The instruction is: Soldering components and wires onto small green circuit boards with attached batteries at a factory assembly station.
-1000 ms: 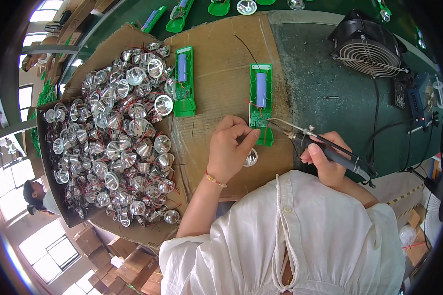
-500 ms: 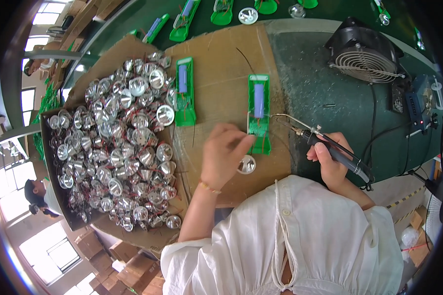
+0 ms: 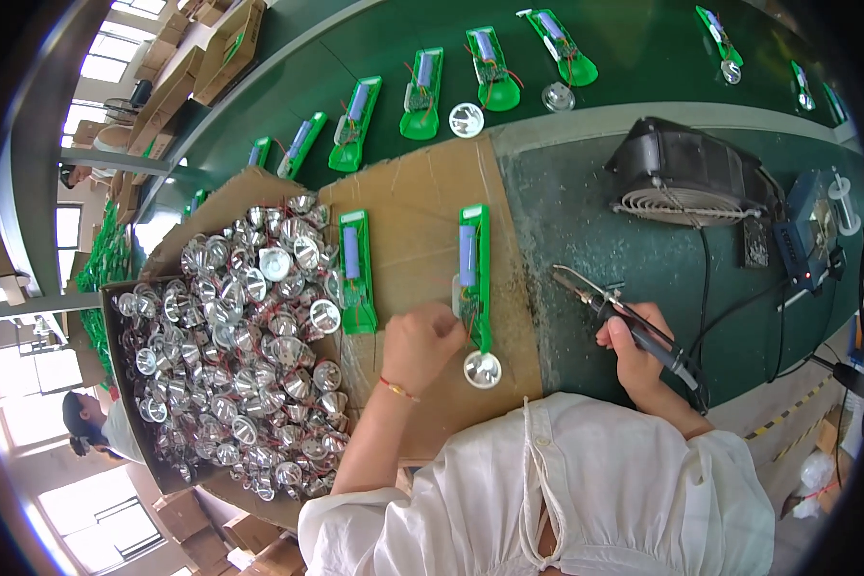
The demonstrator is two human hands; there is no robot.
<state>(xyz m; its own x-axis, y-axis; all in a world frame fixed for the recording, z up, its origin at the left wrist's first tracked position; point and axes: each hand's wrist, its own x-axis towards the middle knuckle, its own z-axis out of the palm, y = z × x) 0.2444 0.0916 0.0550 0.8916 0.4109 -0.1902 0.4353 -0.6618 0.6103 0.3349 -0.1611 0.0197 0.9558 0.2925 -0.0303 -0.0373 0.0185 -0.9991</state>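
My left hand (image 3: 420,346) is closed in a pinch beside the lower left edge of a narrow green plastic casing (image 3: 484,288). What the fingertips hold, if anything, is hidden. A blue-violet cylindrical battery (image 3: 468,255) lies in that casing, and thin red wires show near its lower end. Just below rests a round silver reflector (image 3: 482,370). My right hand (image 3: 636,341) grips a soldering iron (image 3: 634,326) by its dark handle, its tip over the green bench, apart from the casing. A second green casing (image 3: 360,305) with a battery lies left of the first.
A carton (image 3: 125,384) heaped with silver reflectors (image 3: 250,346) stands at left. Cardboard (image 3: 418,182) covers the bench under the casings. A black fan (image 3: 686,178) and a blue soldering station (image 3: 802,240) with cables are at right. More casings (image 3: 422,96) line the far green surface.
The view has tilted toward the far side. My soldering iron's tip has drawn away from the casing, which now looks narrower, as if tipped sideways. My left hand stays beside its lower end.
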